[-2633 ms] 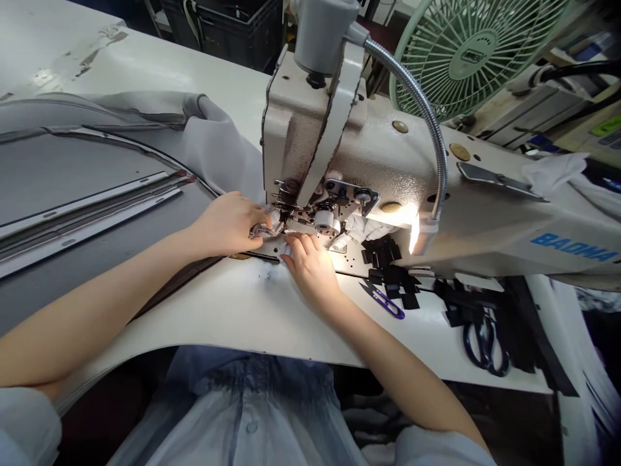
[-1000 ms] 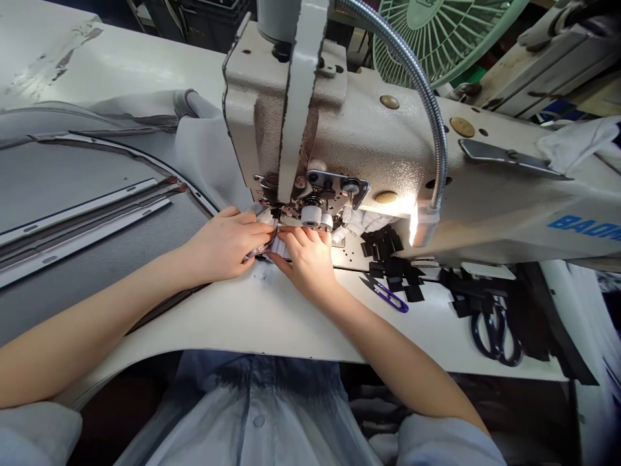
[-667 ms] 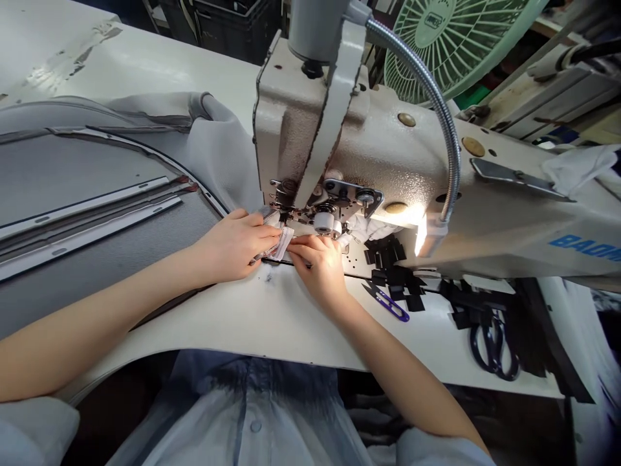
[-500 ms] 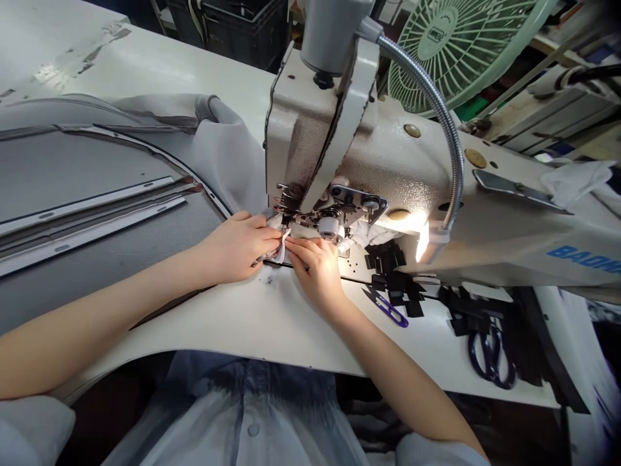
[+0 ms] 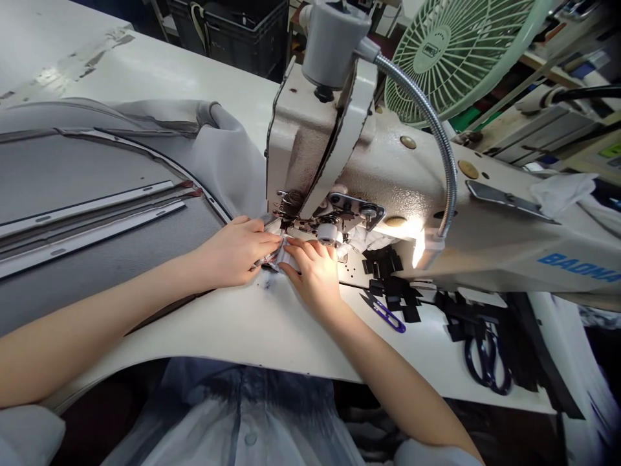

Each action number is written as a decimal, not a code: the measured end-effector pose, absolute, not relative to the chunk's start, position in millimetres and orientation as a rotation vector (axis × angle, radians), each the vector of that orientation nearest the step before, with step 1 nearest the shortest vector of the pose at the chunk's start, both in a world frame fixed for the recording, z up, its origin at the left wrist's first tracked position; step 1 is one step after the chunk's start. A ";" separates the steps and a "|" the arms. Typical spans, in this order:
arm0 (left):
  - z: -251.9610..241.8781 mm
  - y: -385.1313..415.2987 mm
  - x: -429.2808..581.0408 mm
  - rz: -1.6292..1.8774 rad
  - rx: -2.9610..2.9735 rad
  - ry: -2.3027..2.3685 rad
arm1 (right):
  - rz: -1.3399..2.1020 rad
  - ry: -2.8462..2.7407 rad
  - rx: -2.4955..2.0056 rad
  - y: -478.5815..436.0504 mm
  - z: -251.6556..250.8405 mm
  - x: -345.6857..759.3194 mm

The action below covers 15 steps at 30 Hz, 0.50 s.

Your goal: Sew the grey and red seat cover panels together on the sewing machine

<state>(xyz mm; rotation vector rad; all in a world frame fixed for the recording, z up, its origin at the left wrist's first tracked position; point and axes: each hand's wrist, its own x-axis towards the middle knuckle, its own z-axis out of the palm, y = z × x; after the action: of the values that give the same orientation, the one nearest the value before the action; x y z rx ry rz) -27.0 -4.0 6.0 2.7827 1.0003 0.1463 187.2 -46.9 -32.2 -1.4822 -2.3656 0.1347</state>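
Note:
Grey fabric with dark-edged seams and white strips spreads over the left of the table, its edge running to the sewing machine. My left hand is closed on the fabric's gathered edge, just left of the needle area. Close beside it, my right hand lies with fingers stretched out over a small light flap of the material, in front of the presser foot. The thumb rests at the flap's near side. The needle and the fabric under the fingers are mostly hidden.
Purple thread snips, black fabric pieces and dark-handled scissors lie to the right on the white table. A lit lamp hangs from a flexible metal neck. Behind are a green fan and a dark crate.
The raised light flap between my hands now lies flatter under my right fingers. My right thumb has moved slightly left. The left hand has barely shifted; the view has tilted slightly.

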 end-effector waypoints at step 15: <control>2.1 -7.8 -25.3 0.134 2.923 0.945 | 0.112 -2.360 -1.448 -46.9 -36.1 187.0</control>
<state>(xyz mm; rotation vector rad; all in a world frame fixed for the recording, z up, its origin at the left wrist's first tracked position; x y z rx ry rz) -25.3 -7.8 2.1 2.9231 0.9452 0.1336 187.0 -46.9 -36.1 -1.4480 -2.3597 0.1115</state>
